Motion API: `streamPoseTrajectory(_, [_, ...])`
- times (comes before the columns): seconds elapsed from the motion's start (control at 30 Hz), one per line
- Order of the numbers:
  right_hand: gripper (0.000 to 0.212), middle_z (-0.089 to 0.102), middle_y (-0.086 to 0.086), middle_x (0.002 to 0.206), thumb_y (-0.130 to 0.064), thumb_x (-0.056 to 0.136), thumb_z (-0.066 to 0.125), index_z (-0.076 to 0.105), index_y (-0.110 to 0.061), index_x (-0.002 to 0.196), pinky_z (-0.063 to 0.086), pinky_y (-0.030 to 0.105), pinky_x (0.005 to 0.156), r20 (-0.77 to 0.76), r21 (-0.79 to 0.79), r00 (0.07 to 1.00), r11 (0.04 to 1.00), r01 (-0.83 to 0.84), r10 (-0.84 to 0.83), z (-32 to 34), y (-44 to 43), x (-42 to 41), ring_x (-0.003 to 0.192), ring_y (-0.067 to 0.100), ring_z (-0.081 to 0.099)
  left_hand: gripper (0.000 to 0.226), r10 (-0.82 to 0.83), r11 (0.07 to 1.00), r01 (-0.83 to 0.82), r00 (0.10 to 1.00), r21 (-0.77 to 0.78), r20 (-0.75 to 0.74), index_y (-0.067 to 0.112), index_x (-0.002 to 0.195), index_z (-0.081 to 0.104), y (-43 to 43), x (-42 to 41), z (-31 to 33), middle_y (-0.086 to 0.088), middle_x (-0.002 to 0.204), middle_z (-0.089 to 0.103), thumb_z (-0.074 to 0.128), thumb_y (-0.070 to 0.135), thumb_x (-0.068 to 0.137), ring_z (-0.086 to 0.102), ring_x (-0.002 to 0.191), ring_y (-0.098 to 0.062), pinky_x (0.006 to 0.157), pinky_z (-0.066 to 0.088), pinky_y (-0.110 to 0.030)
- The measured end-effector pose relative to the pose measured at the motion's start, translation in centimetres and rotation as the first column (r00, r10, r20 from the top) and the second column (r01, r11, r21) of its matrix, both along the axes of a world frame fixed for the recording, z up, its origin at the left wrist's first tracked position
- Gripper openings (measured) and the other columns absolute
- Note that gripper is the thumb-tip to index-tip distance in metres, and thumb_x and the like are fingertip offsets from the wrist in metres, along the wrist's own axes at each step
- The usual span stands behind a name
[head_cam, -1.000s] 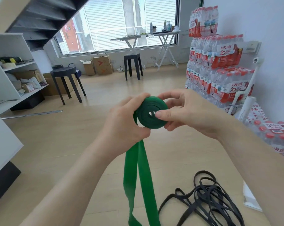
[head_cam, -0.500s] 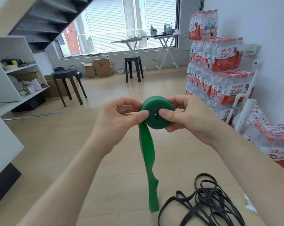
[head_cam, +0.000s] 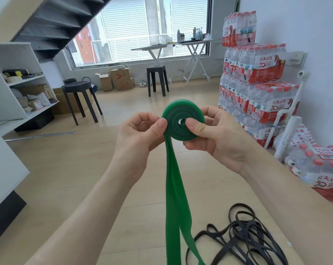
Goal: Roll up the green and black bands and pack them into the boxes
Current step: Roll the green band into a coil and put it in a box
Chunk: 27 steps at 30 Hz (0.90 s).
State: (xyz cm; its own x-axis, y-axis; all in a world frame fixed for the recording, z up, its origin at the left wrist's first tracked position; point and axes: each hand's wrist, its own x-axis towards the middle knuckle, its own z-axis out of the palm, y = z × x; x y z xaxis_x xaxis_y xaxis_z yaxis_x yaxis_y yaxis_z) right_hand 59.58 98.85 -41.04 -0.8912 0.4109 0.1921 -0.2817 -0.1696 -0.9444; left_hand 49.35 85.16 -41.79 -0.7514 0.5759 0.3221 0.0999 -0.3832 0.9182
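While both hands are up in front of the head cam, the green band (head_cam: 178,109) sits between them, mostly wound into a flat coil at chest height. The right hand (head_cam: 217,136) grips the coil, thumb flat on its face near the centre hole and fingers wrapped behind. The left hand (head_cam: 138,134) pinches the coil's left edge right where the loose tail comes off, with the rest of its fingers curled in. That tail hangs straight down as two strips and runs out of the bottom of the shot.

The black bands (head_cam: 244,238) are just a loose tangle on the pale wood surface at lower right, close beside the green tail, not rolled at all.

Container-wise: a few cardboard boxes (head_cam: 121,79) sit against the wall under the window. One has its flaps up, but I can't tell what's inside. The white shelf unit (head_cam: 18,81) on the left holds bags and small cartons. Shrink-wrapped water bottle packs (head_cam: 257,88), red caps, are stacked along the right wall.
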Motion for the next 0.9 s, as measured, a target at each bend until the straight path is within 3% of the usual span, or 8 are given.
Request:
streamPoseTrajectory(0.17, [0.036,0.063,0.021,0.104,-0.010,0.066,0.070,0.053,-0.005,0.098,0.057,0.032,0.061,-0.052,-0.142,0.999,0.990,-0.020,0.012,-0.2,-0.6,-0.2,0.078,0.029,0.069,0.027,-0.035,0.999,0.036,0.999,0.027,-0.012,0.008,0.093,0.059,0.2,0.6,0.1,-0.008,0.089,0.072,0.071,0.016,0.070,0.065,0.079,-0.024,0.078,0.052,-0.041])
streamPoseTrajectory(0.3, [0.042,0.065,0.021,0.104,-0.005,0.072,0.069,0.051,-0.001,0.109,0.058,0.033,0.064,-0.076,-0.219,0.995,0.973,-0.076,0.061,-0.5,-1.6,-0.3,0.080,0.029,0.071,0.036,-0.045,0.999,0.042,0.996,-0.030,-0.081,0.013,0.099,0.057,-0.3,0.6,0.5,-0.012,0.091,0.074,0.072,0.013,0.066,0.068,0.077,-0.030,0.073,0.054,-0.043])
streamPoseTrajectory(0.33, [0.040,0.065,0.021,0.105,-0.006,0.075,0.070,0.051,0.000,0.109,0.059,0.033,0.064,-0.027,-0.149,0.999,0.988,-0.044,0.041,-0.5,-1.6,-0.3,0.080,0.029,0.072,0.035,-0.027,0.999,0.023,0.995,-0.045,-0.096,0.014,0.096,0.058,-0.5,0.5,0.6,-0.012,0.088,0.074,0.073,0.013,0.065,0.068,0.076,-0.030,0.072,0.054,-0.042])
streamPoseTrajectory(0.4, [0.041,0.068,0.016,0.108,-0.016,0.076,0.076,0.055,-0.004,0.109,0.060,0.036,0.065,0.137,0.232,0.988,0.972,0.039,-0.072,0.0,-1.0,0.0,0.079,0.025,0.073,0.033,0.001,0.997,-0.010,0.992,-0.074,-0.129,0.014,0.092,0.060,-1.0,0.3,0.8,-0.012,0.085,0.075,0.074,0.012,0.062,0.068,0.074,-0.031,0.072,0.054,-0.042])
streamPoseTrajectory(0.47, [0.049,0.069,0.004,0.103,-0.039,0.069,0.079,0.060,-0.021,0.110,0.059,0.035,0.070,0.239,0.605,0.955,0.796,-0.005,-0.176,1.2,0.1,0.6,0.084,0.017,0.071,0.031,0.011,0.990,-0.039,0.979,-0.137,-0.205,0.011,0.089,0.061,-1.3,0.1,1.0,-0.011,0.084,0.075,0.075,0.007,0.061,0.071,0.075,-0.029,0.069,0.058,-0.039])
streamPoseTrajectory(0.53, [0.058,0.068,-0.007,0.101,-0.051,0.064,0.078,0.059,-0.031,0.115,0.055,0.029,0.077,0.245,0.749,0.947,0.661,-0.049,-0.206,2.3,0.8,1.1,0.090,0.008,0.067,0.031,-0.013,0.974,-0.056,0.953,-0.218,-0.303,0.010,0.086,0.063,-1.6,-0.1,1.2,-0.008,0.082,0.075,0.076,-0.004,0.062,0.073,0.074,-0.026,0.067,0.060,-0.035])
streamPoseTrajectory(0.63, [0.041,0.070,-0.008,0.095,-0.039,0.071,0.081,0.065,-0.028,0.107,0.053,0.031,0.083,0.168,0.870,0.957,0.492,-0.032,-0.235,2.0,0.3,0.7,0.091,0.006,0.065,0.034,-0.072,0.942,-0.073,0.910,-0.328,-0.409,0.010,0.085,0.066,-1.7,-0.4,1.2,-0.009,0.081,0.075,0.076,-0.014,0.063,0.073,0.074,-0.025,0.068,0.060,-0.037])
streamPoseTrajectory(0.9, [0.034,0.071,0.000,0.086,-0.028,0.066,0.086,0.067,-0.021,0.094,0.056,0.042,0.077,0.128,0.811,0.968,0.584,0.023,-0.216,0.7,0.6,0.1,0.082,0.017,0.068,0.034,-0.158,0.927,0.010,0.917,-0.375,-0.366,0.008,0.087,0.063,-1.7,-0.8,0.7,-0.012,0.087,0.074,0.080,0.004,0.057,0.072,0.077,-0.028,0.070,0.060,-0.039])
